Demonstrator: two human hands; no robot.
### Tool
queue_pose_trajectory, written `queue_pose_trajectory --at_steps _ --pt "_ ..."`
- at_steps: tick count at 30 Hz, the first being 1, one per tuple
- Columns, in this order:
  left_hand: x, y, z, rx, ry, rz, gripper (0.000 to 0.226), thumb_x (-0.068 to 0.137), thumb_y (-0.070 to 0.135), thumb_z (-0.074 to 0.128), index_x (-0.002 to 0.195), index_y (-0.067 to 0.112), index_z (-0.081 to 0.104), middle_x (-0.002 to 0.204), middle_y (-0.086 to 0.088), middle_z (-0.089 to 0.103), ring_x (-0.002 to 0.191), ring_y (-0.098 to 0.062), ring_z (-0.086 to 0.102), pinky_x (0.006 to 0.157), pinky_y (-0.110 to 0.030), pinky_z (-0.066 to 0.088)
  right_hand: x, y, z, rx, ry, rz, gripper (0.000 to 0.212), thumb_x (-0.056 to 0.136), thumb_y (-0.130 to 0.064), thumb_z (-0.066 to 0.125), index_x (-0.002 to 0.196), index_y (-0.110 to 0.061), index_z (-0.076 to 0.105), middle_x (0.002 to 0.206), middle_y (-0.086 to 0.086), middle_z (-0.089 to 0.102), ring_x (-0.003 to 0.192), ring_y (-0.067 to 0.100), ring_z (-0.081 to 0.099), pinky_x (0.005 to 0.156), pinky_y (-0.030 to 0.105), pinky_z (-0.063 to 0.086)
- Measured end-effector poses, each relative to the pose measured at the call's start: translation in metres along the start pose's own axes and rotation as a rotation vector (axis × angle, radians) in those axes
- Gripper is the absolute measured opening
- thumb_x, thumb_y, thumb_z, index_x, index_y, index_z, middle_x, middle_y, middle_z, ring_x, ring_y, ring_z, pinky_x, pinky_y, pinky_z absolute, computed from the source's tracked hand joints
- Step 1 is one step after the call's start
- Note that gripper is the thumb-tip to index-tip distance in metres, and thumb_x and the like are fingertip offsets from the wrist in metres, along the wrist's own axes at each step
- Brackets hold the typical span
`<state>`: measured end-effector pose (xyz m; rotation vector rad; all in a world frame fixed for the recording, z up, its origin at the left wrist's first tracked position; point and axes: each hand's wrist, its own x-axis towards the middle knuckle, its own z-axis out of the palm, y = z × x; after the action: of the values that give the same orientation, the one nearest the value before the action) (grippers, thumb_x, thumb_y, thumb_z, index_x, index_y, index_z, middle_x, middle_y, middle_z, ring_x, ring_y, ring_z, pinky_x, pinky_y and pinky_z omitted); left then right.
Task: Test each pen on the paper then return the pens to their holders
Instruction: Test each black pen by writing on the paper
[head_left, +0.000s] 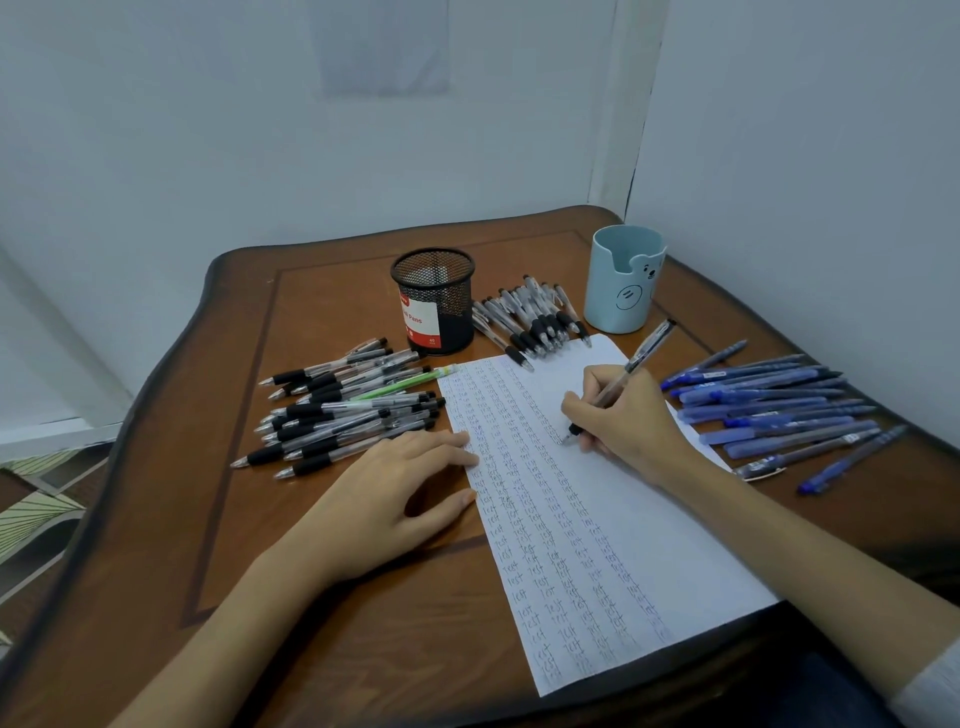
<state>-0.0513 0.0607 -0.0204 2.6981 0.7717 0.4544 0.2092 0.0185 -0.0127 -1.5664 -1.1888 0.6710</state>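
One clear pen (623, 376) slanting tip down-left onto the paper (597, 519), cap end up-right toward blue holder (623, 280), right hand (623, 415) fingers pinching it, left hand (395, 493) flat, fingers relaxed, touching paper's left edge

My right hand (626, 415) grips a pen (647, 346), tip on the paper (665, 545); my left hand (395, 493) rests flat, touching the paper's edge.

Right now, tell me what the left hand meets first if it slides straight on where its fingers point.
The paper: the left hand points right, its fingertips seemingly touching the sheet's left edge.
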Motion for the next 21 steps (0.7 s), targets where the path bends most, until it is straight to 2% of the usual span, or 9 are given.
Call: queue_pose_trajectory --at_steps 4,11,18,21 --pt "0.0004 -0.0002 0.0005 0.004 -0.003 -0.002 0.047 0.091 0.062 0.036 0.127 0.038 0.053 0.140 0.021 0.045 0.128 0.004 0.040 0.105 -0.030 0.038 0.0000 0.0008 0.0007 -0.024 -0.033 -0.018 0.033 0.086 -0.002 0.064 0.060 -0.006 0.044 0.051 0.008 0.051 0.041 0.015 0.060 0.040 0.021 0.042" --pt "0.0004 0.0003 0.0005 0.003 -0.001 0.005 0.046 0.092 0.062 0.035 0.127 0.038 0.053 0.140 0.021 0.045 0.128 0.004 0.041 0.104 -0.029 0.039 0.0001 0.0004 0.0009 -0.012 -0.041 -0.038 0.037 0.085 0.003 0.062 0.057 -0.007 0.040 0.047 0.007 0.044 0.038 0.015 0.056 0.039 0.020 0.040" --pt "-0.0001 0.0006 0.0001 0.004 -0.004 0.002 0.046 0.091 0.062 0.035 0.128 0.039 0.052 0.141 0.021 0.044 0.128 0.005 0.040 0.105 -0.029 0.038 0.0015 0.0007 0.0006 -0.014 -0.057 -0.014 0.041 0.084 0.005 0.061 0.053 -0.011 0.038 0.039 -0.006 0.041 0.037 0.015 0.055 0.039 0.019 0.040" --pt "0.0004 -0.0001 0.0002 0.005 -0.008 0.001 0.046 0.091 0.062 0.035 0.127 0.039 0.052 0.141 0.021 0.044 0.128 0.005 0.039 0.105 -0.029 0.038 0.0024 0.0005 -0.0012 0.010 -0.026 -0.016 0.041 0.084 0.005 0.061 0.053 -0.011 0.040 0.041 -0.001 0.042 0.037 0.016 0.056 0.037 0.019 0.036"
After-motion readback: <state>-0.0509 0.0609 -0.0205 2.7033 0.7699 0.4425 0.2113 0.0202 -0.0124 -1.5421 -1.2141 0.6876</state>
